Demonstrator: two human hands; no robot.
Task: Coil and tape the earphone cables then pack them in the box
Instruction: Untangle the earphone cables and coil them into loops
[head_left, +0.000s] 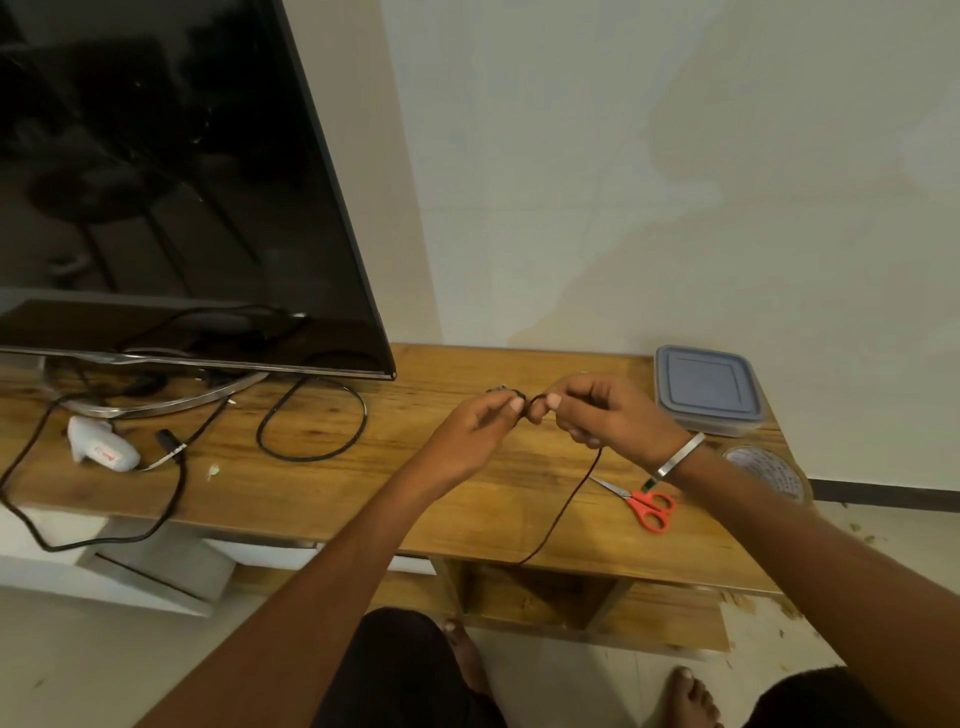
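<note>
1. Above the wooden table, my left hand and right hand meet, fingertips almost touching.
2. Both hands pinch the dark earphone cable between thumb and fingers; a small loop of it shows between them.
3. The free length of cable hangs from my right hand, crosses the table surface and drops over the near edge.
4. The box, lid on, stands at the table's far right corner, well apart from the cable.
5. The tape roll lies just beside the box, at the right edge.
6. The red-handled scissors lie flat under my right wrist.
7. A television stands at the left, with a black lead looped beside it.
</note>
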